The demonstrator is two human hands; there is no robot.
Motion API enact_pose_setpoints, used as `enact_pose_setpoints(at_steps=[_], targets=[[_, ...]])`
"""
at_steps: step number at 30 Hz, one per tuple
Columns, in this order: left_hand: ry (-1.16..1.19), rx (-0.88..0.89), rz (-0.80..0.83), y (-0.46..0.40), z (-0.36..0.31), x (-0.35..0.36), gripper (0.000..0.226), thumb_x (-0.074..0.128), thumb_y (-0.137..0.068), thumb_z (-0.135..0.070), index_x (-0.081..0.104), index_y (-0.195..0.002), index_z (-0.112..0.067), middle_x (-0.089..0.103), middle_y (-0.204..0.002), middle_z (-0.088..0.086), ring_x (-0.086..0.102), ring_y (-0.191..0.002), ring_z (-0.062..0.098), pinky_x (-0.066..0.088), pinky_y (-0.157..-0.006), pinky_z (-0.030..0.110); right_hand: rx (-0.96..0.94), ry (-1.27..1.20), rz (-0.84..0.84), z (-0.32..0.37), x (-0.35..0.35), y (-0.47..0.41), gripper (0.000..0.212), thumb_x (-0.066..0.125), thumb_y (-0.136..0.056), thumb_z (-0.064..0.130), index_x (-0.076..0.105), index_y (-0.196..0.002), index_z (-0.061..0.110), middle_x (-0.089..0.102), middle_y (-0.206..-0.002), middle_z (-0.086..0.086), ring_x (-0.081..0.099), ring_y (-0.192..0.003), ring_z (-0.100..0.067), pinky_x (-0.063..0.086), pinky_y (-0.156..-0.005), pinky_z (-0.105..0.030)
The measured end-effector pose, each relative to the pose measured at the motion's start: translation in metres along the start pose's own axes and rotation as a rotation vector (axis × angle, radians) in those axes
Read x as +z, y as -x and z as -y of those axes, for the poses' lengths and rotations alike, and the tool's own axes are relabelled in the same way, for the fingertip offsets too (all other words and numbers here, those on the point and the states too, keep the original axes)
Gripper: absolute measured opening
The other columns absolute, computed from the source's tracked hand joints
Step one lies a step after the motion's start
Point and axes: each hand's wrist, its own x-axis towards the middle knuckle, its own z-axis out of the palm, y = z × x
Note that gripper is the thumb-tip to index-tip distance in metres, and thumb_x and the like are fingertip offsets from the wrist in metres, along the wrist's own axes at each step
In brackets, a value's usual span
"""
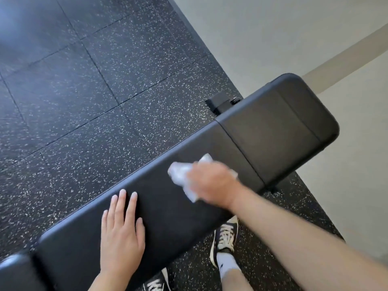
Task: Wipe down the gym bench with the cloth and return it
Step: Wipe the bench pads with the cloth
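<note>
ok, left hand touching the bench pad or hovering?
Touching. The head view shows the left hand lying flat, fingers straight, palm down on the bench pad, with no gap visible beneath it.

Black padded gym bench (pixel 262 131), crumpled white cloth (pixel 180 170) on its top

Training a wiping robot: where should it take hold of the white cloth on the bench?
Grip the cloth at its bunched middle, from above: it lies crumpled flat on the bench pad, where the right hand covers it.
</note>
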Motion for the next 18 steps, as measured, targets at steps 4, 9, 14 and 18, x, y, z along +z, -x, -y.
enact_pose_setpoints(at_steps=[4, 9, 14, 18], targets=[[0.034, 0.003, 0.04, 0.023, 0.011, 0.001, 0.065, 0.036, -0.098, -0.031, 0.038, -0.161, -0.016, 0.025, -0.172, 0.005, 0.018, -0.161, 0.028, 0.021, -0.126, 0.054, 0.688, -0.065, -0.267, -0.043, -0.007, -0.021, 0.033, 0.046, -0.093, 0.036, 0.061, -0.118, 0.022, 0.058, -0.087, -0.003, 0.061, -0.08, -0.032, 0.05, -0.056, -0.037], [0.042, 0.098, 0.083, 0.051, 0.034, 0.0, 0.066, 0.037, -0.096, -0.028, 0.037, -0.162, -0.02, 0.023, -0.173, 0.002, 0.018, -0.161, 0.026, 0.02, -0.127, 0.051, 0.557, -0.201, -0.168, 0.095, 0.011, -0.048, 0.034, 0.051, -0.09, 0.035, 0.067, -0.116, 0.019, 0.059, -0.088, -0.001, 0.059, -0.075, -0.023, 0.051, -0.056, -0.037], [0.009, 0.214, 0.133, 0.081, 0.073, -0.007, 0.068, 0.038, -0.09, -0.024, 0.044, -0.159, -0.02, 0.026, -0.172, -0.001, 0.025, -0.158, 0.025, 0.023, -0.124, 0.049, -0.235, -0.11, 0.039, 0.129, -0.003, -0.036, 0.012, 0.062, -0.087, 0.024, 0.057, -0.098, 0.021, 0.058, -0.075, -0.004, 0.056, -0.064, -0.029, 0.047, -0.054, -0.04], [-0.008, 0.249, 0.143, 0.101, 0.099, -0.011, 0.069, 0.037, -0.089, -0.022, 0.044, -0.158, -0.022, 0.027, -0.172, -0.003, 0.028, -0.157, 0.025, 0.025, -0.123, 0.049, 0.417, -0.022, 0.112, 0.045, -0.028, -0.041, 0.027, 0.046, -0.08, 0.02, 0.037, -0.104, 0.027, 0.055, -0.074, -0.005, 0.059, -0.072, -0.04, 0.052, -0.056, -0.042]])
